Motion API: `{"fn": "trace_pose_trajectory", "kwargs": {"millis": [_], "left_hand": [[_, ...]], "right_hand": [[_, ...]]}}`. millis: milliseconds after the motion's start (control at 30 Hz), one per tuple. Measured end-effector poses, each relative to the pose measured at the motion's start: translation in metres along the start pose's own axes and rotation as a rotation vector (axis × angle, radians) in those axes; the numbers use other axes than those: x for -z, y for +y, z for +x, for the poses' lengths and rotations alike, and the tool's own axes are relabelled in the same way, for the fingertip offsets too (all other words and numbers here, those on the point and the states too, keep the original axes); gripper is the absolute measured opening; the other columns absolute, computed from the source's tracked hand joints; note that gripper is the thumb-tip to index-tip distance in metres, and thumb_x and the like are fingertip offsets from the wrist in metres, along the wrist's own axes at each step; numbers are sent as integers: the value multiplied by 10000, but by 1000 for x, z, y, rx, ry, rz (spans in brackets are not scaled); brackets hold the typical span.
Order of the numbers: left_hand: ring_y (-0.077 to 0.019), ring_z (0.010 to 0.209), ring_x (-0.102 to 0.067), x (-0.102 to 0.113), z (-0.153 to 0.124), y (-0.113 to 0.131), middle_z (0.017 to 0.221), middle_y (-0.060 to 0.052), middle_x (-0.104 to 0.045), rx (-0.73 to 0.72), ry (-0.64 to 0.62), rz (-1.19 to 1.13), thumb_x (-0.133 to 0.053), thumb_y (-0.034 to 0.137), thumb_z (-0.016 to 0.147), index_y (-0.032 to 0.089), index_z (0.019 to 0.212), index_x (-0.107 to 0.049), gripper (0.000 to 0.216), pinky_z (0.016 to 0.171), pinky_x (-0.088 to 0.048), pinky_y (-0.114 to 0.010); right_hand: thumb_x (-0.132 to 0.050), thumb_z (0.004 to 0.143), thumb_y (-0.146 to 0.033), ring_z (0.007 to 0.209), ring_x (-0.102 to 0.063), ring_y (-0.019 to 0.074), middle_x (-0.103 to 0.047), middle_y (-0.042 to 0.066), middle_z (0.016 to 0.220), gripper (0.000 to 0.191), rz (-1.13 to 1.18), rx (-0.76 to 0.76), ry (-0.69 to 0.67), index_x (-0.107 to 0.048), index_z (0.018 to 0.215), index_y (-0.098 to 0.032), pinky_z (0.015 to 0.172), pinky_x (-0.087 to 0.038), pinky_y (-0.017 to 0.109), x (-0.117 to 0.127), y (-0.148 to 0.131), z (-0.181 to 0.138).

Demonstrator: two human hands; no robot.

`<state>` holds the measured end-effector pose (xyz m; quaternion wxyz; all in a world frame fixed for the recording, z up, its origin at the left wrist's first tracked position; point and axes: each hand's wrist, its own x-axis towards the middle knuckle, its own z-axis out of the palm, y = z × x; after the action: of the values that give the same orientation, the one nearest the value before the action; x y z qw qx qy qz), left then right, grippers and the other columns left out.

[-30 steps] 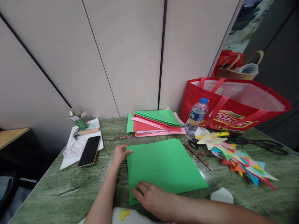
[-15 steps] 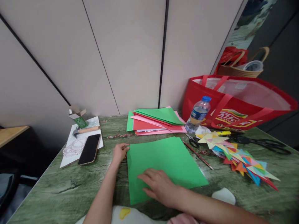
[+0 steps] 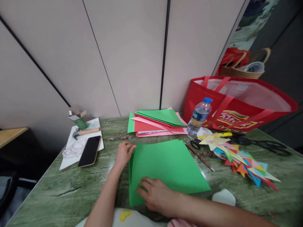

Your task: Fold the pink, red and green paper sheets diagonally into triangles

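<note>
A green sheet of paper (image 3: 170,164) lies on the green marble table (image 3: 59,192) in front of me. My left hand (image 3: 124,153) pinches its far left corner and lifts that edge a little off the table. My right hand (image 3: 157,196) rests flat on the near left part of the sheet, fingers spread, pressing it down.
A stack of red, pink and green paper (image 3: 156,123) lies behind the sheet. A water bottle (image 3: 199,116), a red bag (image 3: 239,105), scissors (image 3: 262,143), folded coloured paper shapes (image 3: 239,157) and a thin stick (image 3: 200,157) are to the right. A phone (image 3: 90,151) and hammer (image 3: 86,131) lie on a white board at left.
My left hand has closed on the sheet's far left corner and raised that edge. My right hand slid back toward the near left of the sheet.
</note>
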<state>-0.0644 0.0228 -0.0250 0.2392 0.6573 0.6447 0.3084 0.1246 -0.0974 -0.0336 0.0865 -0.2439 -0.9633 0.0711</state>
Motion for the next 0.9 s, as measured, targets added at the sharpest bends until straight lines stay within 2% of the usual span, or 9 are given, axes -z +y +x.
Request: {"fn": "trace_pose_trajectory", "kwargs": {"millis": [67,133,200,267,400,533,633,767,900], "left_hand": [[-205,741,-596,1,-2,1,606,-20,-587,28,-41,-7,-559,395,789,188,503,-557,353,669,-423,-275],[-168,508,-543,0,-4,1,401,24,-462,69,-119,-30,-567,459,769,201,439,-463,432,525,-375,-250],[-138,371,-468,-1,-7,0,321,60,-396,114,-199,-72,-635,469,701,207,474,-451,393,433,-315,-231],[-125,311,-437,-3,-10,1,325,83,-410,162,-256,-135,-679,447,651,208,582,-490,312,379,-285,-218],[-126,300,-456,-4,-13,4,388,104,-446,255,-310,-289,-632,438,682,203,840,-509,308,344,-331,-213],[-121,351,-499,1,-14,4,436,83,-492,317,-332,-396,-621,445,682,195,852,-493,328,367,-401,-220],[-115,367,-509,4,-12,2,449,73,-507,337,-325,-423,-654,448,661,186,815,-517,334,371,-411,-216],[-100,340,-469,1,-8,-3,430,86,-464,342,-267,-391,-678,437,657,161,825,-562,343,349,-386,-206],[-117,356,-497,-2,-5,-4,479,93,-488,358,-195,-347,-656,444,689,156,1150,-499,565,359,-399,-217]], "right_hand": [[-592,814,-291,1007,-533,234,-599,117,1091,279,-9,-4,10,-544,1051,-152,661,-486,295,0,0,0],[-580,823,-286,967,-541,233,-599,109,1068,250,-21,-7,17,-546,1036,-159,629,-482,297,-1,-1,0],[-581,828,-296,944,-546,234,-601,104,1048,254,-34,-11,21,-544,1041,-162,621,-483,302,-2,-3,1],[-613,811,-358,954,-546,241,-598,107,1071,338,-43,-23,27,-534,1076,-163,648,-491,316,-4,-4,3],[-653,748,-512,1050,-528,266,-558,122,1210,585,-60,-75,105,-477,1194,-178,724,-502,337,-4,-9,5],[-618,819,-345,1084,-531,263,-554,123,1250,505,-54,-130,213,-433,1260,-180,708,-507,323,-2,-12,5],[-545,854,-205,956,-598,218,-633,97,1124,393,68,-204,275,-466,1238,-190,661,-499,288,2,-8,4],[-467,864,-151,833,-633,163,-686,63,998,344,430,-359,445,-535,1198,-195,741,-492,276,11,10,4],[-513,821,-193,585,-560,119,-654,4,759,342,705,-587,496,-584,1156,-186,581,-462,234,14,37,6]]}}
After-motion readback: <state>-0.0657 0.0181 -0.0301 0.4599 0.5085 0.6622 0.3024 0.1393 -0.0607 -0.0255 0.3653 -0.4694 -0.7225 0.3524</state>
